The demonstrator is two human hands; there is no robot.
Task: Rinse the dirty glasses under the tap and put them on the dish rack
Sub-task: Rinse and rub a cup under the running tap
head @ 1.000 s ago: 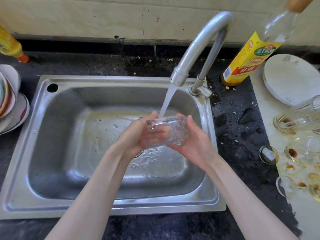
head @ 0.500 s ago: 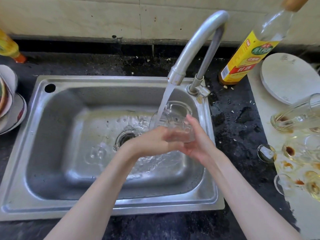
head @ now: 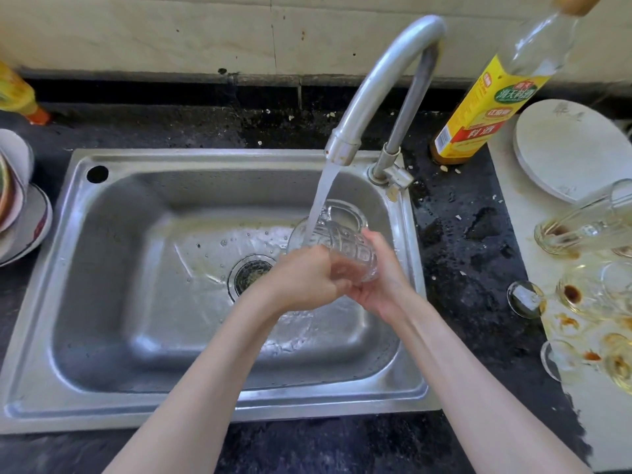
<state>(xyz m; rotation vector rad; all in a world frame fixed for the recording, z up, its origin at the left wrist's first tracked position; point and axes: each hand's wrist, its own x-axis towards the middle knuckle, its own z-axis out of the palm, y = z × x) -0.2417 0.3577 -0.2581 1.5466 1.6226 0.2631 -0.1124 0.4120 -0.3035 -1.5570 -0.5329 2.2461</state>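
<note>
Clear, ribbed drinking glass (head: 337, 244), tilted with its open mouth up and away from the person, is held under running water over a stainless steel sink (head: 136, 268). Both bare hands grip its lower end. The left hand (head: 304, 280) curls its fingers round the near side of the base, and the right hand (head: 379, 278) cups the far side from beneath, thumb laid along the wall. The fingers of the two hands meet under the glass.

A second ago the glass lay on its side across the fingers, with the water striking its outer wall. Now its mouth has turned up toward the curved metal tap (head: 376, 90), and the stream (head: 321, 200) runs into the rim just above the fingertips. Judging by this, the rinse has gone from the outside to the inside, so this glass seems close to done.

To the right of the right hand, well apart on a pale board (head: 513, 213), several stained, dirty glasses (head: 581, 295) wait, one lying on its side. A yellow-labelled bottle (head: 478, 121) stands behind them, beside a white plate (head: 567, 148). Left of the left hand, at the frame edge, sit stacked bowls (head: 17, 213). No dish rack can be made out, so placing the glass probably calls for a reach outside what is seen.
</note>
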